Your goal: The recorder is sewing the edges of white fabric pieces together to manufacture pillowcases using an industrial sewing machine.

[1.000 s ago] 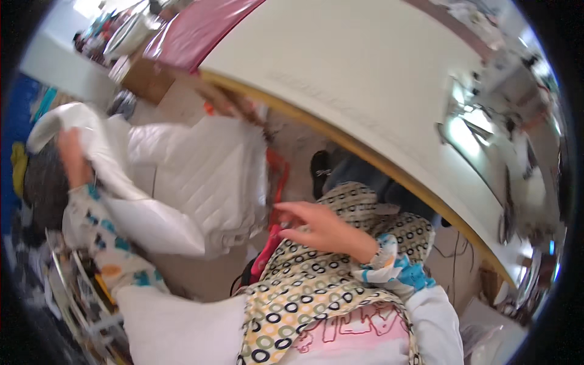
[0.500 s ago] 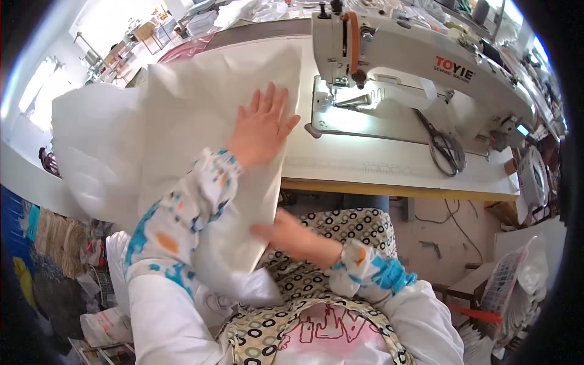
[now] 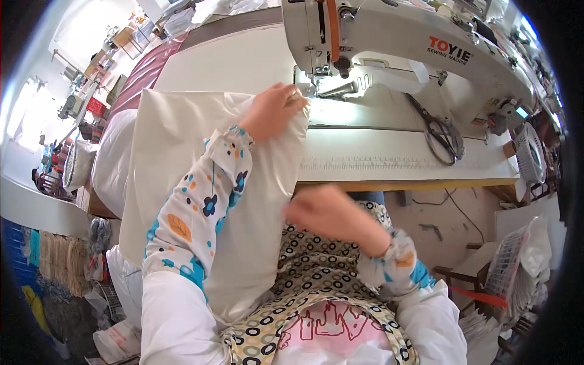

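A large sheet of glossy off-white cloth point(image 3: 182, 164) lies over the table's left part and hangs down toward my lap. My left hand point(image 3: 277, 112) has its fingers closed on the cloth's far right corner, just left of the needle area of the sewing machine point(image 3: 389, 36). Below the table's front edge, my right hand point(image 3: 328, 213) is curled beside the cloth's right edge. Motion smears its fingers, so whether they grip the cloth cannot be made out. The machine's lamp lights the metal plate under the needle.
Black-handled scissors point(image 3: 441, 131) lie on the table right of the needle. A printed ruler scale point(image 3: 365, 162) runs along the front of the white tabletop point(image 3: 401, 149). A small white fan point(image 3: 530, 152) stands at the right end. Cables trail on the floor.
My left hand has gone from lying flat on the cloth to gripping its corner near the needle. The cloth's left part has folded or slid away. My right hand has moved right and up.
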A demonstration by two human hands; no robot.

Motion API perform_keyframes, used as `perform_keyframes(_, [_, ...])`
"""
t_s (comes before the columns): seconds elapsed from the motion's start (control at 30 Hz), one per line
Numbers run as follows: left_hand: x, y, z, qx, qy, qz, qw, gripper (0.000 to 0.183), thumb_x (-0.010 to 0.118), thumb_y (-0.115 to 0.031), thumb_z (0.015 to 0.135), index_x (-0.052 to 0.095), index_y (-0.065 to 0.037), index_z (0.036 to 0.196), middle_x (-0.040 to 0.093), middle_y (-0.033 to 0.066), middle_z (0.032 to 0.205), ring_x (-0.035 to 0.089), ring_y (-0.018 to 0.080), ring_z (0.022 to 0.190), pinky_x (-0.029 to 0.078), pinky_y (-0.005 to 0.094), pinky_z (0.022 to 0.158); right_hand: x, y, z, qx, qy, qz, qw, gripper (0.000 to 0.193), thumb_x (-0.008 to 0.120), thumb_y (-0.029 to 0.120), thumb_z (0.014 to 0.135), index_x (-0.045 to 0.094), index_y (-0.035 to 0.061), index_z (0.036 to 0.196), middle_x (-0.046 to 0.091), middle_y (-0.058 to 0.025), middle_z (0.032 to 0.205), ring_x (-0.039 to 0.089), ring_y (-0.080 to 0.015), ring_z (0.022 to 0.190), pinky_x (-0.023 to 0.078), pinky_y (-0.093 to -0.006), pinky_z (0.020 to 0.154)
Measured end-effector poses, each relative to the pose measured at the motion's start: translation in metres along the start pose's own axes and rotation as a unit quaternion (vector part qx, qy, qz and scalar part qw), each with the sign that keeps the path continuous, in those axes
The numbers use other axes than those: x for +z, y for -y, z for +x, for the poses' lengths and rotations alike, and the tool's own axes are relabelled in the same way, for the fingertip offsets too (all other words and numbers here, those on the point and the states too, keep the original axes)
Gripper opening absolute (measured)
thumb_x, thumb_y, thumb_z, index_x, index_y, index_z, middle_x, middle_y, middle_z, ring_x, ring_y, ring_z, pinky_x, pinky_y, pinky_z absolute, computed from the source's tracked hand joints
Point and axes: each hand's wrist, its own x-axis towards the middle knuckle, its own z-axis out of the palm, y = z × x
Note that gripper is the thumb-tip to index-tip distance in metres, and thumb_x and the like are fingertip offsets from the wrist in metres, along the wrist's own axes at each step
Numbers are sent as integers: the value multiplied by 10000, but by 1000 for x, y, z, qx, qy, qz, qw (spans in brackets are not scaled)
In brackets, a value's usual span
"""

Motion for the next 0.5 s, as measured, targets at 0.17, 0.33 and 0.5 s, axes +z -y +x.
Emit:
perform_keyframes(0.17, [9, 2, -4, -54, -52, -216, 974, 208, 629, -191, 924, 628, 17, 938, 601, 59, 772, 514, 116, 712, 442, 277, 667, -57, -26, 66, 81, -256, 91, 959, 305, 556, 240, 967, 632, -50, 911, 659, -78, 755, 630, -124, 631, 526, -259, 608])
perform_keyframes(0.33, [12, -18, -10, -51, -146, -263, 952, 229, 628, -198, 931, 619, 30, 935, 557, 12, 717, 460, 82, 680, 422, 265, 611, -59, -29, 99, 50, -270, 319, 907, 309, 581, 266, 968, 641, -31, 909, 653, -51, 812, 621, -108, 690, 526, -243, 617])
perform_keyframes(0.5, [5, -30, -12, -102, -165, -285, 939, 253, 617, -228, 938, 616, 24, 960, 623, 76, 762, 529, 115, 706, 449, 295, 641, -43, -37, 111, -54, -361, 356, 860, 187, 637, 168, 935, 637, -13, 985, 649, -19, 841, 593, -69, 709, 507, -217, 638])
